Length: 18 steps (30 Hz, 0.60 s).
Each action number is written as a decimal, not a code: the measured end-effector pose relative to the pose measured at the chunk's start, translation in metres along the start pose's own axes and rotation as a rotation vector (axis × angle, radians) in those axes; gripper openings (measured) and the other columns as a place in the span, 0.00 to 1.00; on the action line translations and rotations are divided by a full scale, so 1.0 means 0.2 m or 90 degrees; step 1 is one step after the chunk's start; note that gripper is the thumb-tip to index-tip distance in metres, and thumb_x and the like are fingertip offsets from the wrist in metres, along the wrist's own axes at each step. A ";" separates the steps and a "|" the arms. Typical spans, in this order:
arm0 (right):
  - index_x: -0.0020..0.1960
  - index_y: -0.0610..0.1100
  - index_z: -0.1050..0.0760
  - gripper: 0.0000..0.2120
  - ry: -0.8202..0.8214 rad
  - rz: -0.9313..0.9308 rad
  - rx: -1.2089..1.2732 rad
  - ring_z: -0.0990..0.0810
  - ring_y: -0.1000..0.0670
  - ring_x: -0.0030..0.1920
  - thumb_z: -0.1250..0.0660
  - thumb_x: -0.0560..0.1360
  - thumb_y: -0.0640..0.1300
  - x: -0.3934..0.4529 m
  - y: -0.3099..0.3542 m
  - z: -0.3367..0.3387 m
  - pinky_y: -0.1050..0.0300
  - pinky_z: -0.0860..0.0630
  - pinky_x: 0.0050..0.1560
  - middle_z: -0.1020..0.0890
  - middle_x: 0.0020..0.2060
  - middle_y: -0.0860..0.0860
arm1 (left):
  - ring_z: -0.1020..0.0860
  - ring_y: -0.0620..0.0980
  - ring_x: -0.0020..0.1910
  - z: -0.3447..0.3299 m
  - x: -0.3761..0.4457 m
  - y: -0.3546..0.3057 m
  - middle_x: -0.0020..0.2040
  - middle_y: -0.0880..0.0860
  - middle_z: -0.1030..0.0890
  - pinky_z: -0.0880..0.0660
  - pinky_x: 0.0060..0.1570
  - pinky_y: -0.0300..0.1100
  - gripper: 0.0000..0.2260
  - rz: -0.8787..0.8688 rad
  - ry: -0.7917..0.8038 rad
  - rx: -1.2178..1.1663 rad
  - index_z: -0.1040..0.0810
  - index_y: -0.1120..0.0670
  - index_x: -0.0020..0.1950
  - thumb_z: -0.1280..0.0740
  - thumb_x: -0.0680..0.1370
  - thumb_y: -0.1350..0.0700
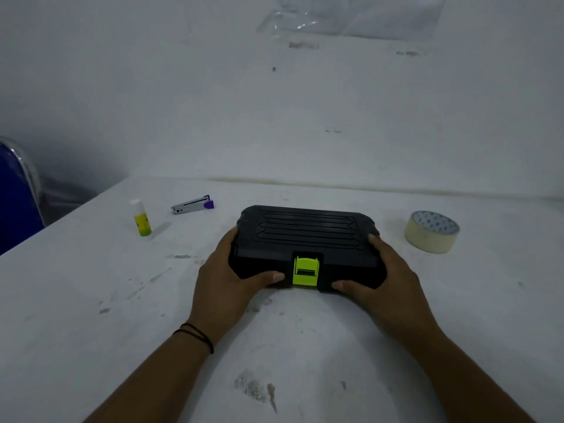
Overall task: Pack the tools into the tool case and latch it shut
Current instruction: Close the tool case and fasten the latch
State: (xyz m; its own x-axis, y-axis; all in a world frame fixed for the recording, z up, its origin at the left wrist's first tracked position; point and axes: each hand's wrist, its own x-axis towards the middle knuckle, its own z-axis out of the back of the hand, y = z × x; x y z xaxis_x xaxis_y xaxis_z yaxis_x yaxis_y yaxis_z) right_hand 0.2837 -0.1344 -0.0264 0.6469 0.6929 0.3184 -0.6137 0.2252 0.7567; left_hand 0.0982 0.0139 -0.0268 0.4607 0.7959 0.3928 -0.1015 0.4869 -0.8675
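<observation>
One tool case (308, 236) with one green latch (305, 271), between two hands' grips. Left of the left grip: one glue stick (142, 218), one stapler (192, 205). Right of the right grip: one tape roll (432, 232).

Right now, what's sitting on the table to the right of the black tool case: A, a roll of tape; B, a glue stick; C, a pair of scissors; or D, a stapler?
A: a roll of tape lies to the right of the tool case, while the glue stick and stapler are on its left.
</observation>
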 end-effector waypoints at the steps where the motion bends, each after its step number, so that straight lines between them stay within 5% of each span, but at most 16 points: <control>1: 0.72 0.53 0.41 0.45 -0.014 0.000 0.011 0.33 0.55 0.64 0.23 0.61 0.54 0.01 0.01 0.00 0.59 0.35 0.63 0.31 0.67 0.54 | 0.31 0.19 0.46 0.00 0.01 0.00 0.50 0.29 0.28 0.35 0.42 0.16 0.33 0.002 -0.008 0.006 0.34 0.36 0.59 0.21 0.61 0.51; 6: 0.70 0.51 0.39 0.40 -0.043 0.005 0.033 0.32 0.57 0.58 0.23 0.63 0.51 0.08 0.01 -0.02 0.62 0.35 0.58 0.29 0.65 0.53 | 0.29 0.22 0.48 0.00 0.12 0.02 0.51 0.30 0.27 0.33 0.42 0.18 0.30 0.001 0.004 0.011 0.34 0.37 0.59 0.22 0.62 0.48; 18: 0.70 0.48 0.38 0.37 -0.111 0.006 0.042 0.33 0.52 0.64 0.24 0.65 0.48 0.45 -0.06 -0.13 0.61 0.37 0.61 0.31 0.66 0.48 | 0.27 0.26 0.51 -0.14 0.48 0.15 0.52 0.32 0.24 0.30 0.47 0.22 0.26 0.012 -0.002 -0.043 0.31 0.36 0.59 0.24 0.67 0.53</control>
State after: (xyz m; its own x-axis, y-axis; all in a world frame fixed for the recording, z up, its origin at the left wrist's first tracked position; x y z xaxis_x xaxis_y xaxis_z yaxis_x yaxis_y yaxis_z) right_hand 0.3386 -0.0568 -0.0216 0.7135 0.5637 0.4161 -0.5931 0.1698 0.7870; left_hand 0.1639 0.0959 -0.0230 0.4565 0.8058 0.3772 -0.0502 0.4467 -0.8933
